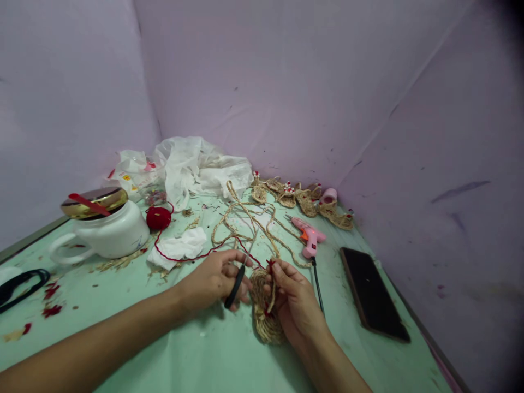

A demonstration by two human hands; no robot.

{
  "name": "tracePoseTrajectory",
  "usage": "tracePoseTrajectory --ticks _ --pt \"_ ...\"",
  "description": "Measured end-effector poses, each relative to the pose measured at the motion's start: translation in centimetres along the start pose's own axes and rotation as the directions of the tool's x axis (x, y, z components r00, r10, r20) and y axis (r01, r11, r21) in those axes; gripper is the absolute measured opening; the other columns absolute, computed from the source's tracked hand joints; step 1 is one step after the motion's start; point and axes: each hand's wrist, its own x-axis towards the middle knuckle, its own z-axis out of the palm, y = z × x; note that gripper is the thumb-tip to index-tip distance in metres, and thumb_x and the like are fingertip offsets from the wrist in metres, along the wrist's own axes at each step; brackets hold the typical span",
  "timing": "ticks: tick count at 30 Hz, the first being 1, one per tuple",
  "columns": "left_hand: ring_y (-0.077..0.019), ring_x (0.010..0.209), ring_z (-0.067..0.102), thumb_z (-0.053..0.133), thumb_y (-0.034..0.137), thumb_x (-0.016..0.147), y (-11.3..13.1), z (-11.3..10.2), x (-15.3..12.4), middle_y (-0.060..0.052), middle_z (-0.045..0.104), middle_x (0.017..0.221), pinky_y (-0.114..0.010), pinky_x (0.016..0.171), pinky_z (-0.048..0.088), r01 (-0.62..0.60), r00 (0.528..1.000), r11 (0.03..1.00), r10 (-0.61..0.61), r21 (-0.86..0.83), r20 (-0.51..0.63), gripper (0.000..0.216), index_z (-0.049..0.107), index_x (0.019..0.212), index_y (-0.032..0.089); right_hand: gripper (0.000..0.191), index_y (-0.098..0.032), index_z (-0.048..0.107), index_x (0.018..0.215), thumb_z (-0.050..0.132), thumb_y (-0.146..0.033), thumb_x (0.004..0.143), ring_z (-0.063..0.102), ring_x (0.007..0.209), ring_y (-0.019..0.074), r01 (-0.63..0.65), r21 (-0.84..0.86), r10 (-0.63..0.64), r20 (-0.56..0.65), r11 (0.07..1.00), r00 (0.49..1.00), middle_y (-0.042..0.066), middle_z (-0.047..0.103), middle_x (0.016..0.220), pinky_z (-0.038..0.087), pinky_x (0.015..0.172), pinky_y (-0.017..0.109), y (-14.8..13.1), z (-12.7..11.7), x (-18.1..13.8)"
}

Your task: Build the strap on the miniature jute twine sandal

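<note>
In my left hand (223,281) is a pair of black-handled scissors (234,287), their thin metal blade pointing up and away. My right hand (292,289) pinches a braided straw cord with red yarn (271,263) around it, between thumb and fingers. Beneath that hand lies a small coiled straw piece, shaped like a slipper sole (266,327), partly covered by my fingers. The red strand runs left behind my left hand to a red yarn ball (158,218). Beyond both hands, a long braided straw cord (223,224) loops over the table.
At left stands a white mug (117,232) with a gold-rimmed lid on it. A crumpled tissue (180,246) and white plastic bags (200,169) lie behind. A pink glue gun (309,234), a phone (370,292) and several small straw slippers (307,202) are at right.
</note>
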Motion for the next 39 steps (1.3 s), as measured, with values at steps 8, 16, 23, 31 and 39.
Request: tracePoseTrajectory --ticks 8,16,23,31,39 --pt "-0.0251 0.083 0.060 0.044 0.026 0.074 0.9 -4.8 0.9 -0.007 0.064 0.097 -0.032 0.065 0.041 0.306 0.656 0.334 0.605 0.891 -0.452 0.039 0.047 0.113 0.024 0.027 -0.013 0.062 0.070 0.080 -0.021 0.051 0.053 0.043 0.0045 0.007 0.016 -0.007 -0.022 1.000 1.000 -0.003 0.061 0.055 0.047 0.042 0.013 -0.2 0.1 0.0" --pt "-0.0323 0.091 0.052 0.037 0.022 0.078 0.5 -9.4 4.1 -0.018 0.059 0.094 -0.035 0.060 0.042 0.519 0.691 0.004 0.587 0.855 -0.422 0.030 0.059 0.096 0.012 0.031 -0.013 0.061 0.071 0.080 -0.021 0.048 0.051 0.043 0.0046 -0.003 -0.012 0.002 -0.044 1.000 0.999 -0.004 0.059 0.053 0.046 0.041 0.013 0.2 0.2 0.0" --pt "-0.0368 0.095 0.047 0.044 0.028 0.077 0.9 -9.0 3.2 -0.021 0.057 0.090 -0.041 0.066 0.042 0.500 0.580 0.045 0.724 0.865 -0.373 0.028 0.064 0.084 0.010 0.030 -0.014 0.060 0.069 0.080 -0.022 0.048 0.050 0.042 0.0062 0.024 -0.108 -0.031 -0.067 0.994 0.997 -0.004 0.058 0.052 0.047 0.040 0.017 0.5 0.4 -0.3" --pt "-0.0162 0.068 0.056 0.059 0.036 0.069 0.6 0.8 -0.1 -0.002 0.063 0.070 -0.025 0.063 0.042 -0.177 0.886 0.768 0.397 0.616 -0.240 0.022 0.064 0.076 0.016 0.022 -0.015 0.057 0.065 0.076 -0.022 0.055 0.051 0.044 0.0068 0.146 -0.254 -0.141 0.040 0.956 0.989 -0.005 0.056 0.051 0.047 0.043 0.019 1.3 0.6 -0.5" --pt "-0.0090 0.050 0.042 0.062 0.031 0.066 0.2 0.1 0.3 0.003 0.052 0.051 -0.022 0.052 0.033 -0.221 0.880 0.964 0.262 0.147 -0.396 0.019 0.058 0.057 0.014 0.027 -0.015 0.062 0.082 0.072 -0.019 0.057 0.047 0.045 0.0070 0.178 -0.558 -0.102 0.166 0.810 0.981 -0.003 0.059 0.056 0.036 0.042 0.018 -0.4 0.9 -1.2"
